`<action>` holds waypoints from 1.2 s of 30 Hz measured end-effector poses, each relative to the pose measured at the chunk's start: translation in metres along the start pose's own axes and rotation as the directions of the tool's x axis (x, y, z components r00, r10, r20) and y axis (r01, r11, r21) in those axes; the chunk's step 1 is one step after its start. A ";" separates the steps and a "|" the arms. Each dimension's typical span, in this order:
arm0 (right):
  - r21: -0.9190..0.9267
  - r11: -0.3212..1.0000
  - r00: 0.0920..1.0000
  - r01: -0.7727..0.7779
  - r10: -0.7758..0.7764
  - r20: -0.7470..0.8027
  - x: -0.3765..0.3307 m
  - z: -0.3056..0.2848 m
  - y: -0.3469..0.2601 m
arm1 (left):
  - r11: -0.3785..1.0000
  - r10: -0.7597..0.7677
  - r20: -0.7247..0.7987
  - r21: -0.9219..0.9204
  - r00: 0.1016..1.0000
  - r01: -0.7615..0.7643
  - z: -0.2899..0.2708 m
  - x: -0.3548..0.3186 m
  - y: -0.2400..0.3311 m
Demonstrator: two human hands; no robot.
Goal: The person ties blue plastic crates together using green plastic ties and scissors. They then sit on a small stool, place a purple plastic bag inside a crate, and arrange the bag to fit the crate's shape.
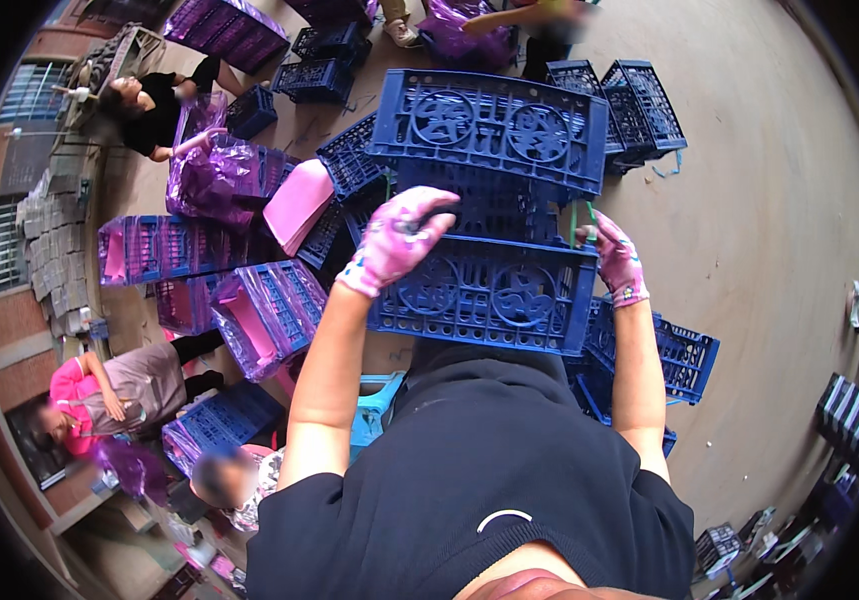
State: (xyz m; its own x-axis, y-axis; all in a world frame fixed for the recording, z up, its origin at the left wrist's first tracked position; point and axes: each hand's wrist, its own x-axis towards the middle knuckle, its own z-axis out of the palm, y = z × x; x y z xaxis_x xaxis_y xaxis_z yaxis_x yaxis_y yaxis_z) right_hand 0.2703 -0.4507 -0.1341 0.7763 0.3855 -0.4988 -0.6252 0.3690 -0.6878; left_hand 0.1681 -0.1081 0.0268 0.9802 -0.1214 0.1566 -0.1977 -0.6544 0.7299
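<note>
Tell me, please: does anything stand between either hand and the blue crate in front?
Nothing visible blocks the left hand at the left side of the blue crate. By the right hand, only a thin green strip shows, at the crate's right end.

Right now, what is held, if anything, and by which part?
The right hand seems to pinch a green strap; exactly where is unclear. The left hand shows nothing held.

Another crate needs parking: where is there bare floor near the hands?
Right of the right hand, bare floor spreads between the upper blue crates and the lower blue crate, out toward the dark striped stack. Left of the left hand is crowded: pink sheets, purple-wrapped crates.
</note>
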 end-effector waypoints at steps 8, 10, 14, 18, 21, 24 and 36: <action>0.200 0.970 0.966 0.136 -0.085 -0.244 -0.010 0.040 -0.008 | 0.531 -0.767 -0.202 -0.732 0.608 0.426 -0.043 -0.123 -0.162; 0.298 0.855 0.905 0.425 -0.402 -0.136 0.000 -0.070 -0.011 | 0.549 -0.715 -0.054 -0.660 0.697 0.513 -0.027 -0.109 -0.175; -0.270 0.575 0.408 0.772 -0.774 -0.484 -0.039 0.027 -0.098 | 0.524 -0.637 0.028 -0.717 0.770 0.459 0.003 -0.089 -0.202; -0.693 0.491 0.509 0.528 -0.836 -0.205 -0.043 0.147 -0.120 | 0.715 -0.581 -0.088 -0.530 0.809 0.456 0.019 -0.039 -0.201; -0.718 0.579 0.784 0.387 -0.617 -0.075 -0.002 0.234 -0.053 | 0.761 -0.613 -0.064 -0.315 0.787 0.567 0.009 -0.016 -0.182; -0.954 -0.266 0.773 0.138 -0.574 0.271 0.035 0.274 0.028 | 0.758 -0.640 -0.064 -0.216 0.766 0.616 0.005 -0.005 -0.176; -0.799 -0.600 0.770 0.034 -0.494 0.404 0.043 0.288 0.062 | 0.150 -0.474 0.239 -0.926 0.847 0.345 0.002 -0.032 -0.202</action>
State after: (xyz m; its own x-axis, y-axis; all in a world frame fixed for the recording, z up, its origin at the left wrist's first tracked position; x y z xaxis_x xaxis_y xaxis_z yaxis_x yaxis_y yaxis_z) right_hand 0.2418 -0.1673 -0.0466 0.8739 0.4560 0.1684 0.4665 -0.8842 -0.0263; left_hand 0.1768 0.0266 -0.1272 0.9277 0.0284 -0.3724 0.2962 0.5513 0.7799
